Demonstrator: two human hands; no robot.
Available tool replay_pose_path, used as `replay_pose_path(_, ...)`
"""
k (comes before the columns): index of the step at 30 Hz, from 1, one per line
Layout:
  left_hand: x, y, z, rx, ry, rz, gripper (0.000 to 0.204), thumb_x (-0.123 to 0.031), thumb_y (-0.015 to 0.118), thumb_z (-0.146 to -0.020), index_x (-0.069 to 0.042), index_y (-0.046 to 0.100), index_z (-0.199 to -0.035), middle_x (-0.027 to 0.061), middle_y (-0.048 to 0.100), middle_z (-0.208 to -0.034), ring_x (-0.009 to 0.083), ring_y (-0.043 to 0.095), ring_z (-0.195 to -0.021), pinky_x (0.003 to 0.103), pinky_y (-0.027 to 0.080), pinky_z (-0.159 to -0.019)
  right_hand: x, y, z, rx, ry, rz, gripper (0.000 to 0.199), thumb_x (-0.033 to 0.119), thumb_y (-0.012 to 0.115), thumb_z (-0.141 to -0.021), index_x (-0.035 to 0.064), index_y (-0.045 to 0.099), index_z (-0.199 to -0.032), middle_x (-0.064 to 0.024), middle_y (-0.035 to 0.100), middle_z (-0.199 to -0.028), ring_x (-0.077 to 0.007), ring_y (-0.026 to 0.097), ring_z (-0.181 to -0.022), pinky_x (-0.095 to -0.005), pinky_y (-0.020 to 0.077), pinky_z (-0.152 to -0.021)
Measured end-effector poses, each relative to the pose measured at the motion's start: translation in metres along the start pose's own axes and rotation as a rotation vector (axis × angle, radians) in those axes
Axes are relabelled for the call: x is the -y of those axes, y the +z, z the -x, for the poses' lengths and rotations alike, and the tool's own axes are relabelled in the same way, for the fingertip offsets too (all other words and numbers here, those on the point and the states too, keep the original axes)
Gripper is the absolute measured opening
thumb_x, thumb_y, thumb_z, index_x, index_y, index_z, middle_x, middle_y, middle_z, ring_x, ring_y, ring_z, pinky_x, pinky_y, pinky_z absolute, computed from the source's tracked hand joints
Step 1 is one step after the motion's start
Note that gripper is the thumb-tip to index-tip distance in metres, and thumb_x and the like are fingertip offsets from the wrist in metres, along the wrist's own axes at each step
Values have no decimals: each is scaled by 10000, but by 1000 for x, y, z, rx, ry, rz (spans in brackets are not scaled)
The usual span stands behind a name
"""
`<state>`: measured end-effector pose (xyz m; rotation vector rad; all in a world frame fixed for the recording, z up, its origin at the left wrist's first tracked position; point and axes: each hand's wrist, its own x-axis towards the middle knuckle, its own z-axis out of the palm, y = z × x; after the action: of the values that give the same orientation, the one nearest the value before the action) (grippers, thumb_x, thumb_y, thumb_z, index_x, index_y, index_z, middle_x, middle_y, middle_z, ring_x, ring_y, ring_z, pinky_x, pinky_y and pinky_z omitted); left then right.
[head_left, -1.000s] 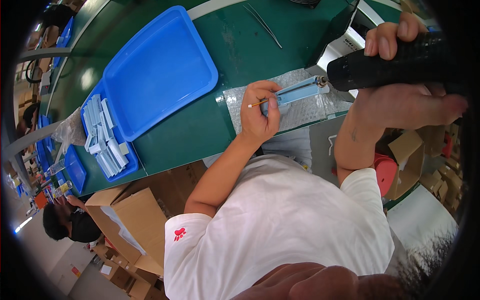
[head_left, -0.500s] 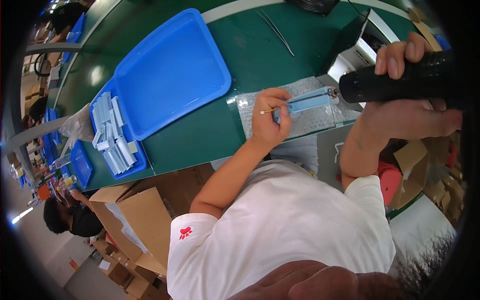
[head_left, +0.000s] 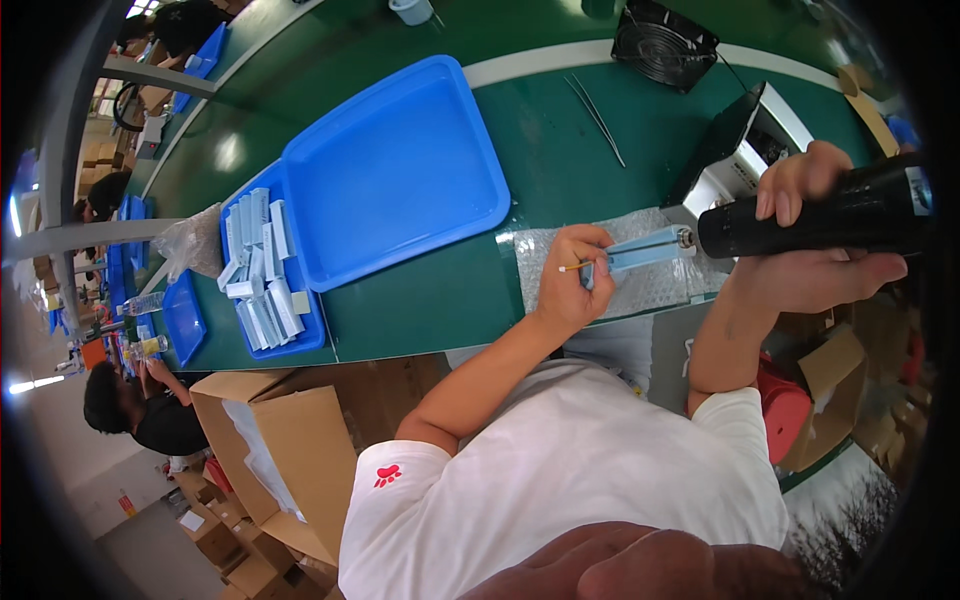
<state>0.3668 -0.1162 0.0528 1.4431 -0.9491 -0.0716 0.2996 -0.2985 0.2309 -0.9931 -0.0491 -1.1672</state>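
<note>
My left hand [head_left: 575, 278] is closed around the near end of a long, narrow light blue part [head_left: 645, 250]. A thin yellowish stick [head_left: 574, 267] with a pale tip pokes out between its fingers. At the far end of the part sits a small round metal fitting [head_left: 686, 237]. My right hand [head_left: 815, 275] grips a thick black cylindrical tool [head_left: 770, 228], its fingers curled over the top. The tool's blunt end faces the metal fitting closely; whether they touch I cannot tell. Beneath the part lies a bubble-wrap sheet [head_left: 545, 285] on the green table.
To the left, a large blue tray [head_left: 400, 180] overlaps a smaller blue tray [head_left: 312, 335] holding several light blue parts [head_left: 262, 240]. Tweezers [head_left: 597, 120], a black fan [head_left: 665, 48] and a metal-and-black housing [head_left: 735, 155] stand beyond my hands. An open carton [head_left: 310, 450] is beside me; a co-worker [head_left: 150, 410] is at far left.
The whole view has shifted, so everything appears lower and slightly to the right, with more of the fan showing. Both hands keep their holds, and the tool stays by the metal fitting.
</note>
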Motion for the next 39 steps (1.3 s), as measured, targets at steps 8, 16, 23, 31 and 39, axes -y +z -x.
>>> replay_pose_path(8, -4, 1, -10, 31, 16, -39, 58, 10, 494, -954, -18, 457, -989, 191, 619, -1031, 278, 622, -887, 367, 507, -805, 0, -11, 9, 56, 26, -140, 986, 852, 584, -777, -79, 514, -1096, -102, 518, -898, -170, 546, -646, -303, 473, -546)
replay_pose_path(16, -11, 3, -19, 21, -18, -40, 93, 3, 368, -1002, 2, 457, -1029, 225, 630, -1059, 324, 641, -970, 394, 501, -876, 77, -8, -32, 379, -112, -312, 865, 821, 509, -846, 45, 540, -1227, -179, 569, -1053, -209, 572, -782, -340, 464, -661)
replay_pose_path(23, -7, 9, -30, 42, 156, -91, 105, 0, 399, -981, -12, 498, -1016, 186, 656, -1045, 376, 629, -1070, 439, 487, -921, 63, 13, -34, -170, -489, 699, 651, 631, 459, -961, 27, 538, -1191, -122, 596, -893, -186, 573, -617, -314, 472, -535)
replay_pose_path(31, -15, 11, -20, 64, -5, -33, 175, -1, 313, -1006, -12, 470, -1082, 185, 636, -1066, 306, 593, -1121, 422, 453, -1016, 31, -9, -44, 10, -629, 579, 489, 462, 461, -1062, 61, 460, -1344, -119, 598, -777, -170, 554, -509, -271, 471, -449)
replay_pose_path(39, -5, 16, -9, -74, -87, 125, 183, 6, 290, -1007, -3, 446, -1103, 179, 609, -1027, 261, 601, -1025, 414, 473, -988, 76, -22, -13, 417, 125, -174, 892, 770, 591, -820, 22, 482, -1293, -121, 504, -1040, -193, 549, -788, -312, 456, -657)
